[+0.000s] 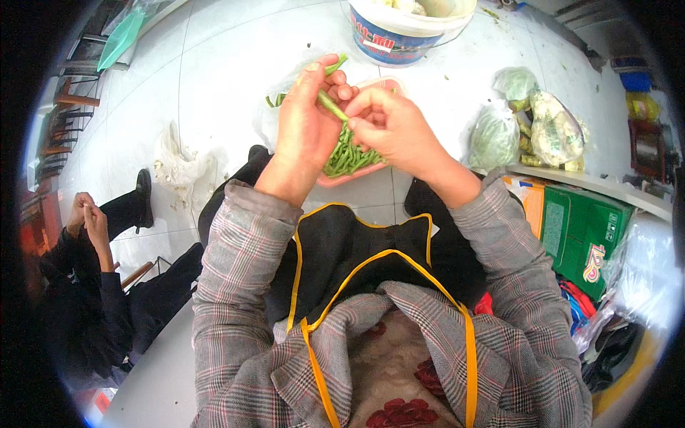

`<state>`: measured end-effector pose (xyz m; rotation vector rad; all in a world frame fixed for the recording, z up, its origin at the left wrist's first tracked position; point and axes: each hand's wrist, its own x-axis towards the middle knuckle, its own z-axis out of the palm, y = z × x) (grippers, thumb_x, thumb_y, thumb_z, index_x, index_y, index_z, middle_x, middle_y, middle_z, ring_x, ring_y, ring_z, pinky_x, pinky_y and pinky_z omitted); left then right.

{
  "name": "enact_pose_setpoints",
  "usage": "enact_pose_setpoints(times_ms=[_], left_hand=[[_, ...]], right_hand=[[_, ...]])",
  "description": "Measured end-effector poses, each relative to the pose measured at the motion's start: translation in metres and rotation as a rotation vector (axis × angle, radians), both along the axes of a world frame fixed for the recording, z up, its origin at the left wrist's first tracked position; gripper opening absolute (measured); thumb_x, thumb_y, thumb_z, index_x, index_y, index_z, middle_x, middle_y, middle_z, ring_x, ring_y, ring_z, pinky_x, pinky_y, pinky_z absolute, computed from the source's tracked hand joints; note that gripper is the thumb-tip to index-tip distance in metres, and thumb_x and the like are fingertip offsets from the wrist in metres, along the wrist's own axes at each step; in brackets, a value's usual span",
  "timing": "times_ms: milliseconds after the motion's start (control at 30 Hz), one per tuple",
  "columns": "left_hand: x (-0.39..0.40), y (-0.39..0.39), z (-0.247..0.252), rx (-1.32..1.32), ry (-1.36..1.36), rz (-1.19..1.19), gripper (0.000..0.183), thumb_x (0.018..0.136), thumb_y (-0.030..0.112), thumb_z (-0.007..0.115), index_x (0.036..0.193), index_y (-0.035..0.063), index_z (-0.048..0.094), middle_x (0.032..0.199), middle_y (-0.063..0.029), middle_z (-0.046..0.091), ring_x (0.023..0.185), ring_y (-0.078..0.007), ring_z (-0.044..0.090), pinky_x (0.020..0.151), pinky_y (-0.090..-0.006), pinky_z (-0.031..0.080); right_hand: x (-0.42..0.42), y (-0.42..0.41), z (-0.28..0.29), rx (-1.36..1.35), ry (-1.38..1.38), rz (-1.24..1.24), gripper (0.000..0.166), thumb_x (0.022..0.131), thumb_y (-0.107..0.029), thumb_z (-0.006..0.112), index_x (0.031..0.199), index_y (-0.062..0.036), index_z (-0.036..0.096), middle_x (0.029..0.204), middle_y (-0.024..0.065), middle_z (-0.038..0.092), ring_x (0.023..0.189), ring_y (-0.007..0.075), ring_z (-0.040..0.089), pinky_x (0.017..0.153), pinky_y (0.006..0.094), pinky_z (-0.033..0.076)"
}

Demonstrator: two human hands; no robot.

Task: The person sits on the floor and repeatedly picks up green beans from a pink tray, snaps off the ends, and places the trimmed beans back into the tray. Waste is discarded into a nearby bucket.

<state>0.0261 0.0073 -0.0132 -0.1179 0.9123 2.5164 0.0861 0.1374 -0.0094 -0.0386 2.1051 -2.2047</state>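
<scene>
My left hand (306, 117) is raised in front of me with green beans (333, 106) lying across its palm and fingers. The near end of one bean is pinched between the thumb and forefinger of my right hand (398, 125). Directly below both hands is a pink plastic basket (333, 181), partly covered by them. Cut green bean pieces (350, 158) are heaped inside it. Past my left wrist, a few more beans (275, 100) show by a thin clear plastic bag (266, 125) on the floor.
A blue-and-white bucket (393, 45) stands beyond the basket. Bagged vegetables (556, 128) lie to the right, above a green carton (583, 235). At left are a crumpled plastic bag (182, 166) and a seated person (99, 305) in dark clothes, hands together.
</scene>
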Motion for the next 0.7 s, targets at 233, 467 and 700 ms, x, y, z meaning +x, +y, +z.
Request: enact_pose_setpoints(times_ms=[233, 467, 700], left_hand=[[-0.020, -0.030, 0.005, -0.231, 0.056, -0.092, 0.031, 0.093, 0.029, 0.049, 0.105, 0.0013, 0.055, 0.078, -0.0009, 0.054, 0.071, -0.0123, 0.048, 0.074, -0.0275, 0.041], [-0.013, -0.032, 0.013, -1.069, 0.656, -0.569, 0.012, 0.088, 0.017, 0.061, 0.094, 0.0062, 0.061, 0.077, 0.0052, 0.054, 0.069, -0.0047, 0.043, 0.063, -0.0193, 0.037], [-0.002, -0.023, 0.015, -0.950, 0.656, -0.694, 0.015, 0.088, 0.020, 0.061, 0.093, 0.0062, 0.060, 0.072, 0.0050, 0.053, 0.065, -0.0042, 0.042, 0.059, -0.0189, 0.036]], right_hand=[[0.001, 0.038, 0.024, -0.140, -0.186, 0.020, 0.006, 0.083, 0.000, 0.053, 0.089, 0.0014, 0.054, 0.074, 0.0043, 0.058, 0.062, 0.0086, 0.055, 0.055, 0.0212, 0.047], [0.005, 0.046, 0.021, 0.413, 0.030, -0.039, 0.009, 0.072, -0.003, 0.061, 0.079, -0.0001, 0.056, 0.068, 0.0055, 0.058, 0.060, 0.0101, 0.056, 0.057, 0.0240, 0.046], [-0.001, 0.049, 0.008, 0.219, 0.067, -0.158, 0.008, 0.074, -0.002, 0.059, 0.080, 0.0006, 0.056, 0.065, 0.0059, 0.058, 0.056, 0.0120, 0.056, 0.055, 0.0248, 0.046]])
